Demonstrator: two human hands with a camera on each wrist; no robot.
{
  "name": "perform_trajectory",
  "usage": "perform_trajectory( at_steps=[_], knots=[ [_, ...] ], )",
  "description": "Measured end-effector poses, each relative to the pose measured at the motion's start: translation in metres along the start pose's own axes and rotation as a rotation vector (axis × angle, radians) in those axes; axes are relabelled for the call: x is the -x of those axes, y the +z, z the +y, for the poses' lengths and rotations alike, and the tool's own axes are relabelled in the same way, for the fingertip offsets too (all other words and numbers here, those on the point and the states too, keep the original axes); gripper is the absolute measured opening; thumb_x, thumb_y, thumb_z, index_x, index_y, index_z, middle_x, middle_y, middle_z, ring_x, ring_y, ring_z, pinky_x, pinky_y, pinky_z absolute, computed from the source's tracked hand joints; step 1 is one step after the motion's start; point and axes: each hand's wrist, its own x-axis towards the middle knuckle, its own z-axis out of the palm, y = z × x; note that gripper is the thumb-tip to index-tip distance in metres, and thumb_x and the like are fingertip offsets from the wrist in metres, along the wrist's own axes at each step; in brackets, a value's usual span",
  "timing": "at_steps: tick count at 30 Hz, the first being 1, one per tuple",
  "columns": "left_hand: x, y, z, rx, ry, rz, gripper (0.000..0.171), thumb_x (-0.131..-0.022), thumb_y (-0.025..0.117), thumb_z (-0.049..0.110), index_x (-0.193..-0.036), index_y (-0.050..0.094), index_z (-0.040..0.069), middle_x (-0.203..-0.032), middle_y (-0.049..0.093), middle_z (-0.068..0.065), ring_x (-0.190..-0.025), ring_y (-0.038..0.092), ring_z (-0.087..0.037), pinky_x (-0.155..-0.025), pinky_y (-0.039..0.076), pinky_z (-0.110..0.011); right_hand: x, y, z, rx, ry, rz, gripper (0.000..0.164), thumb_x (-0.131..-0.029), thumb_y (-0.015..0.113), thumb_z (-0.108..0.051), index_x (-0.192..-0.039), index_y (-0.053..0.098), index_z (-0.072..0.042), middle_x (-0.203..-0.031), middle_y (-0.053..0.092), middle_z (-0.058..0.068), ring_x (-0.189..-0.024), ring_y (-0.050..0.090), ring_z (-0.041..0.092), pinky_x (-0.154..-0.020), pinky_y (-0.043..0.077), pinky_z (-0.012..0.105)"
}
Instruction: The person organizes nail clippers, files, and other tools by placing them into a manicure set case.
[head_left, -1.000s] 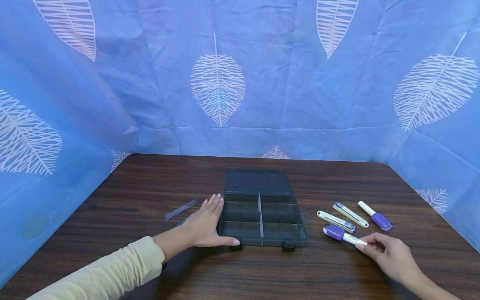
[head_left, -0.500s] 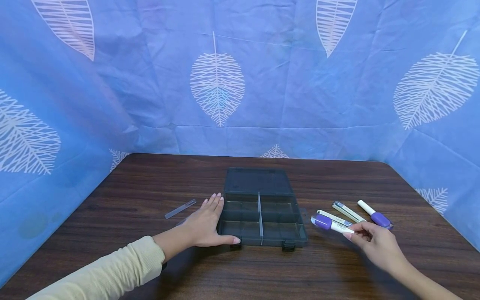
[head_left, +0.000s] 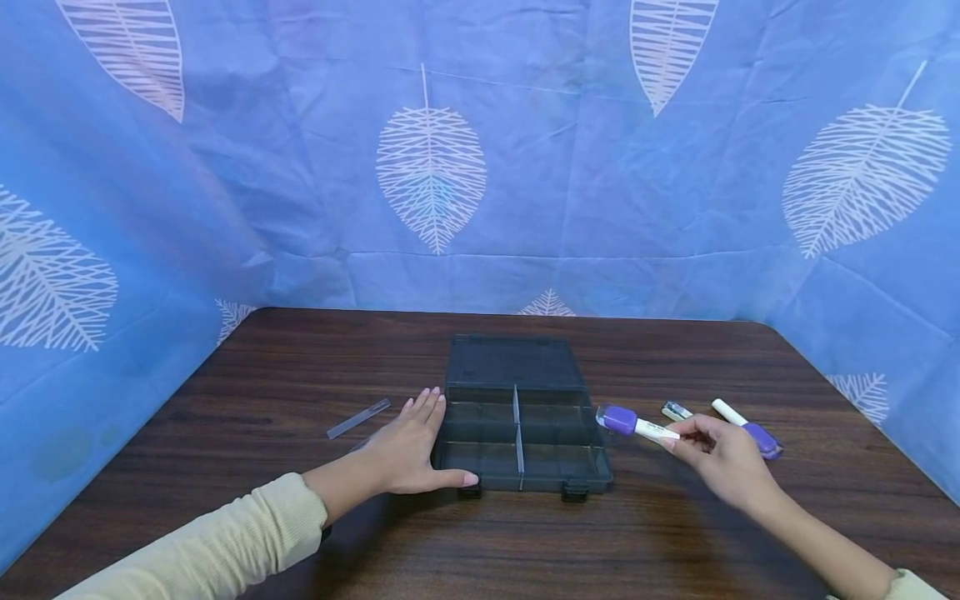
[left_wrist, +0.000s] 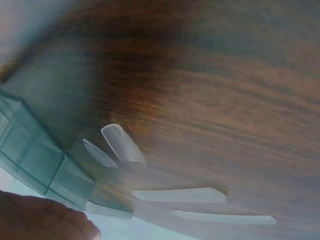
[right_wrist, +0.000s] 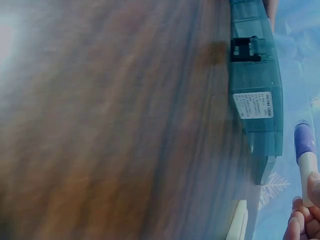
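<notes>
A dark translucent compartment box (head_left: pixel 513 362) stands on the table with its lid folded back and dividers between its compartments. My left hand (head_left: pixel 405 457) rests against its left side, fingers straight and thumb at the front edge. At the box's right side, my right hand (head_left: pixel 723 467) pinches a purple nail polish bottle (head_left: pixel 619 420) by its white cap, the purple end pointing left over the box's right edge. A second nail polish bottle (head_left: pixel 762 439) lies behind that hand. Beside it shows the end of a nail clipper (head_left: pixel 676 410), the rest hidden by the hand.
Left of the box lies a clear plastic strip (head_left: pixel 358 419). Several pale strips (left_wrist: pixel 180 195) appear on the wood in the left wrist view. A cream clipper handle (right_wrist: pixel 238 221) shows low in the right wrist view. Blue leaf-printed cloth (head_left: pixel 517 167) hangs around the table.
My right hand has lifted the nail polish bottle and carried it left and away from me, from beside the clippers to the box's right edge. The left hand stays put.
</notes>
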Motion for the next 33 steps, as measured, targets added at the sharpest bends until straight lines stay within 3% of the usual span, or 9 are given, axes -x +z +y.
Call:
perform_trajectory(
  at_steps=[6, 21, 28, 33],
  knots=[
    [0.000, -0.001, 0.000, 0.002, 0.000, -0.003, 0.105, -0.078, 0.049, 0.073, -0.147, 0.018, -0.001, -0.155, 0.013, -0.018, -0.144, 0.012, -0.030, -0.116, 0.016, -0.045, -0.012, 0.008, -0.008, -0.045, -0.011, -0.028, 0.010, -0.083, 0.067, -0.007, -0.091, 0.067, -0.001, -0.066, 0.061, 0.003, -0.049, 0.037, 0.000, -0.043, 0.033, 0.022],
    [-0.001, -0.001, 0.000, 0.022, -0.005, -0.010, 0.104, -0.079, 0.049, 0.072, -0.147, 0.018, 0.000, -0.155, 0.013, -0.017, -0.144, 0.012, -0.030, -0.116, 0.017, -0.044, -0.045, 0.037, -0.026, -0.092, -0.021, -0.090, 0.011, -0.084, 0.068, -0.011, -0.089, 0.068, -0.002, -0.067, 0.061, 0.004, -0.051, 0.038, 0.003, -0.045, 0.033, 0.022],
    [0.000, 0.000, 0.000, 0.017, -0.008, -0.017, 0.104, -0.079, 0.047, 0.073, -0.147, 0.018, -0.001, -0.155, 0.013, -0.018, -0.144, 0.012, -0.030, -0.116, 0.016, -0.044, -0.052, 0.048, -0.034, -0.099, -0.109, -0.123, 0.006, -0.083, 0.067, -0.006, -0.086, 0.067, -0.001, -0.064, 0.058, 0.002, -0.050, 0.039, 0.003, -0.045, 0.035, 0.022],
    [-0.001, 0.000, 0.000, 0.006, -0.004, -0.016, 0.105, -0.079, 0.047, 0.073, -0.147, 0.019, -0.001, -0.155, 0.013, -0.018, -0.144, 0.012, -0.030, -0.116, 0.016, -0.044, -0.057, 0.057, -0.036, -0.043, -0.178, -0.140, 0.004, -0.081, 0.068, -0.004, -0.084, 0.066, -0.002, -0.065, 0.057, 0.000, -0.053, 0.038, 0.002, -0.047, 0.035, 0.021]
  ],
)
